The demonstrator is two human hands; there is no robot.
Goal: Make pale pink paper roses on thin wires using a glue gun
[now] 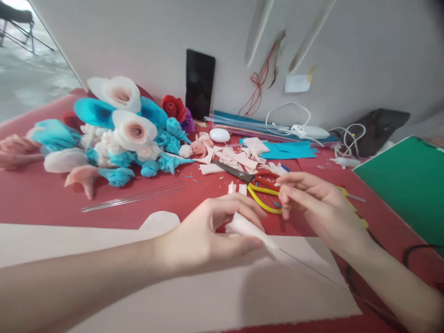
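My left hand (211,231) is closed around a small rolled white paper flower (247,226), its thumb and fingers on opposite sides. From the flower's base a thin wire stem (305,264) slants down to the right above a pale paper sheet (138,286). To the right, my right hand (317,203) is raised with fingertips drawn together; whatever may be between them is too small to make out. Just beyond it lie scissors (248,176) with red and yellow handles, partly hidden by that hand. A rounded white paper piece (161,221) rests beside my left wrist.
Blue, white and red paper flowers (132,129) are heaped at left, with wires (132,198) in front. Pink paper scraps (239,157) and blue paper (287,150) lie behind the scissors. A phone (200,85) leans on the wall. A green board (409,185) stands right.
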